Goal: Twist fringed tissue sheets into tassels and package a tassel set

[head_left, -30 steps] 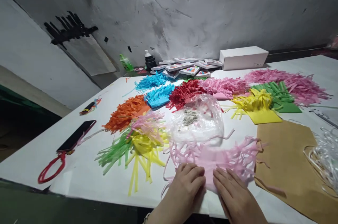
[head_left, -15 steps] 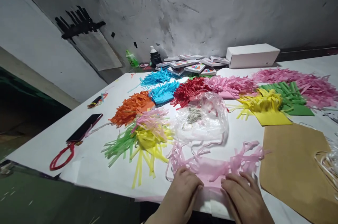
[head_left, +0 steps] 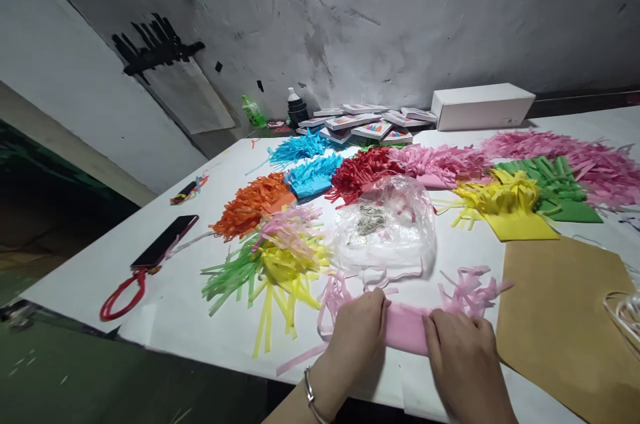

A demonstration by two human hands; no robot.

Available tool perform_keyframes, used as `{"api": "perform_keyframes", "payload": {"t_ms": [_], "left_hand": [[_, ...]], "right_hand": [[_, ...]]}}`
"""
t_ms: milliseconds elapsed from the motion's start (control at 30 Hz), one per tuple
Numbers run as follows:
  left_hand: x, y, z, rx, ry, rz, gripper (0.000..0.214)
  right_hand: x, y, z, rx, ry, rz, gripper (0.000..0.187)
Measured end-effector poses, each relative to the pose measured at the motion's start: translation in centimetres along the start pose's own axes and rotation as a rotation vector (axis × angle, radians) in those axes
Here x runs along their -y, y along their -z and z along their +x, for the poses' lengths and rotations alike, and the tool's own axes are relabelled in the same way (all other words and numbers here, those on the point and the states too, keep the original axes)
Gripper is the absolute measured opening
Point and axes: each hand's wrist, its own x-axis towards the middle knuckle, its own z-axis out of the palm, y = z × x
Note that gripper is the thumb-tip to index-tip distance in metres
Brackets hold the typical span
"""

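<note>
Pink tissue paper (head_left: 407, 329) with fringed ends lies between my hands at the table's front edge, its middle folded into a band. My left hand (head_left: 357, 334), with a silver bracelet at the wrist, is closed on the band's left part. Around the right part, my right hand (head_left: 460, 357) has its fingers curled. Loose pink strips stick out beyond both hands. Just behind sits a clear plastic bag (head_left: 425, 237) with small items inside. Yellow fringed tissue (head_left: 283, 267) and green strips (head_left: 233, 274) lie to the left.
A brown paper sheet (head_left: 560, 304) and white cord (head_left: 623, 317) lie at the right. Orange (head_left: 250, 207), blue, red, yellow and green fringed bundles spread across the table. Flat boxes (head_left: 350, 121) and a white box (head_left: 483, 107) stand by the wall. A phone (head_left: 165, 241) lies left.
Both hands have moved slightly away from the table's front edge. The pink tissue between them is now rolled or folded into a narrower, denser band, and the left wrist's bracelet has come into view.
</note>
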Motion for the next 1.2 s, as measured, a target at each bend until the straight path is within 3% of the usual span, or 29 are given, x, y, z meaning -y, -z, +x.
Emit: {"api": "perform_keyframes", "payload": {"t_ms": [167, 267, 367, 500, 633, 733, 800, 900, 1000, 1100, 1200], "left_hand": [[-0.4, 0.6, 0.7, 0.057, 0.021, 0.038, 0.021], [-0.6, 0.6, 0.9, 0.068, 0.024, 0.052, 0.021], [-0.6, 0.6, 1.0, 0.057, 0.021, 0.048, 0.021], [-0.4, 1.1, 0.0, -0.015, -0.013, 0.007, 0.015], [0.9, 0.6, -2.3, -0.278, -0.34, -0.085, 0.02], [1.9, -0.7, -3.6, -0.37, -0.508, -0.112, 0.019], [2.3, -1.7, -3.9, -0.39, -0.515, -0.129, 0.022], [2.7, -2.5, -4.0, -0.409, -0.536, -0.174, 0.022], [3.0, -2.7, -4.1, -0.464, -0.583, -0.206, 0.023], [3.0, -2.5, -4.2, -0.472, -0.602, -0.196, 0.023], [2.8, -2.4, -4.4, -0.476, -0.612, -0.162, 0.022]], "right_hand": [[-0.2, 0.7, 0.3, -0.061, -0.04, -0.064, 0.015], [0.1, 1.3, 0.0, -0.159, 0.157, 0.072, 0.022], [0.8, 0.9, -0.6, -0.165, 0.31, 0.234, 0.024], [1.3, -0.1, -0.8, -0.142, 0.271, 0.269, 0.033], [1.3, 0.0, -0.3, -0.146, 0.234, 0.342, 0.034], [1.7, 0.2, -0.2, -0.116, 0.209, 0.431, 0.025], [2.0, 0.1, -0.2, -0.119, 0.236, 0.433, 0.022], [1.7, 0.2, -0.5, -0.135, 0.28, 0.373, 0.034], [0.3, 1.3, -0.6, -0.066, 0.269, 0.415, 0.032], [-0.8, 2.7, -0.2, -0.015, 0.216, 0.463, 0.023], [-0.4, 2.5, 0.8, -0.055, 0.104, 0.421, 0.018]]}}
